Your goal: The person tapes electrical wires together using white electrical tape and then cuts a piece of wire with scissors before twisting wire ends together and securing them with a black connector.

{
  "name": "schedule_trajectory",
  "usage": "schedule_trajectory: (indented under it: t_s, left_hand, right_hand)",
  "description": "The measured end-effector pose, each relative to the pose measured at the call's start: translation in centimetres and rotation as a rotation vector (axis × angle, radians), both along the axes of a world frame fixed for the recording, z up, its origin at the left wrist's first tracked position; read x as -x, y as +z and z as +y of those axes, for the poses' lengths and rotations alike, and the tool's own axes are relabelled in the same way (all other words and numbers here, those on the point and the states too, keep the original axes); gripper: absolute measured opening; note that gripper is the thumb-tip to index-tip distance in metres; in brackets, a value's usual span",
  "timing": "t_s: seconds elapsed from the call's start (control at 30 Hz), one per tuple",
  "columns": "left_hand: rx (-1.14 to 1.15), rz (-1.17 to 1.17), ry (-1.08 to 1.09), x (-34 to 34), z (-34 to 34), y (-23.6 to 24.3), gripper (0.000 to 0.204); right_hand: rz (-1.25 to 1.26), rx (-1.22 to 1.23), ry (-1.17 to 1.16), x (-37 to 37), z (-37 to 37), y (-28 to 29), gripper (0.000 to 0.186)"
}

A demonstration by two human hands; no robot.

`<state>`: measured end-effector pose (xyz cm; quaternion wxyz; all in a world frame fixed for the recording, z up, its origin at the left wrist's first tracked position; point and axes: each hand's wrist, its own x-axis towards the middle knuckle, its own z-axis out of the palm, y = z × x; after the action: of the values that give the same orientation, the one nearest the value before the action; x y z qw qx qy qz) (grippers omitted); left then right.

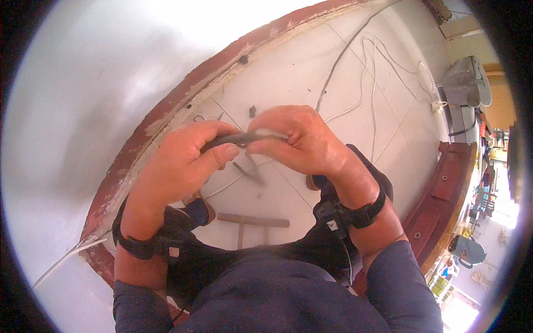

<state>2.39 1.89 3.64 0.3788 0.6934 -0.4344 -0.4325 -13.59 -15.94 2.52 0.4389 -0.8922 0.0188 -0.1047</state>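
My left hand pinches a dark cable between thumb and fingers. From the other side, my right hand is closed on the same cable, its fingertips close to my left thumb. A pale stretch of the held piece shows at my right fingers, blurred by motion. Below my hands, a dark strip appears to hang or lie; whether it joins the cable I cannot tell. Scissors, partly hidden by my left hand, lie on the floor just beyond it.
A black cord runs from behind my right hand toward the far wall. White cords loop over the tiles. A wooden frame lies near my feet. Reddish-brown wooden boards stand right; a white wall rises left.
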Motion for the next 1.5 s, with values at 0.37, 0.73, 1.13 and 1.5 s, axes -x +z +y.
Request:
schedule_trajectory:
  t_s: [0.37,0.73,1.13,1.5]
  left_hand:
    - [-0.003,0.037,0.164,0.3,-0.2,0.0,0.02]
    - [0.067,0.336,0.285,-0.4,-0.1,-0.9,0.023]
    - [0.076,0.395,0.3,-0.4,-0.2,-0.4,0.021]
    - [0.088,0.46,0.298,-0.4,-0.3,-1.3,0.021]
  right_hand:
    - [0.179,-0.246,-0.027,0.0,-0.2,1.4,0.037]
    - [0.161,-0.624,-0.013,0.6,-0.9,1.2,0.048]
    - [0.137,-0.556,-0.063,0.4,-0.6,1.2,0.027]
    - [0.082,-0.532,-0.143,0.3,0.0,0.5,0.02]
